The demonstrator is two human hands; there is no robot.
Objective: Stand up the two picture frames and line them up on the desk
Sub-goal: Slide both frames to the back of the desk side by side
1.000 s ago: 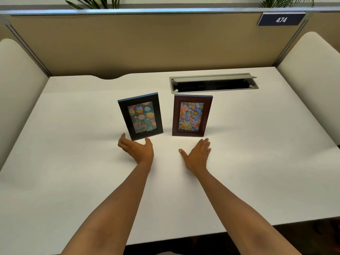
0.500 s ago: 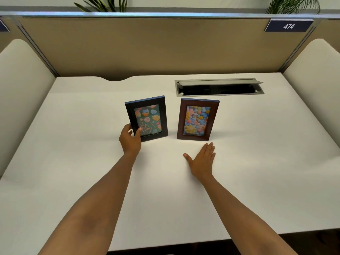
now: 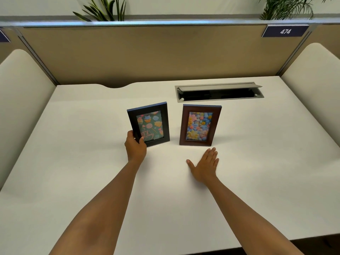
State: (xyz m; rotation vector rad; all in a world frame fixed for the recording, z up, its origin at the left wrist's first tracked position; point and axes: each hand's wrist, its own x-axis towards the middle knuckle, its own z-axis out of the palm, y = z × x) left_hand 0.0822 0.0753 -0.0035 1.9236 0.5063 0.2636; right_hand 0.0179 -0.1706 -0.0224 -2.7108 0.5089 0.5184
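A: While your left hand point(image 3: 135, 148) pinches the black frame point(image 3: 149, 124) at its lower left corner, treat it as light, rigid and probably glazed; hold the edges.

B: And the other hand?

A: Your right hand point(image 3: 205, 165) lies spread flat on the tabletop point(image 3: 257, 162), just before the brown frame point(image 3: 200, 125) (both upright, side by side). Rear props are hidden.

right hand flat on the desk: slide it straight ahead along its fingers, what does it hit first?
Most likely the brown frame. The right hand lies flat on the desk, fingers aimed at the frame's lower right corner, with a small gap between. It may only clip that corner.
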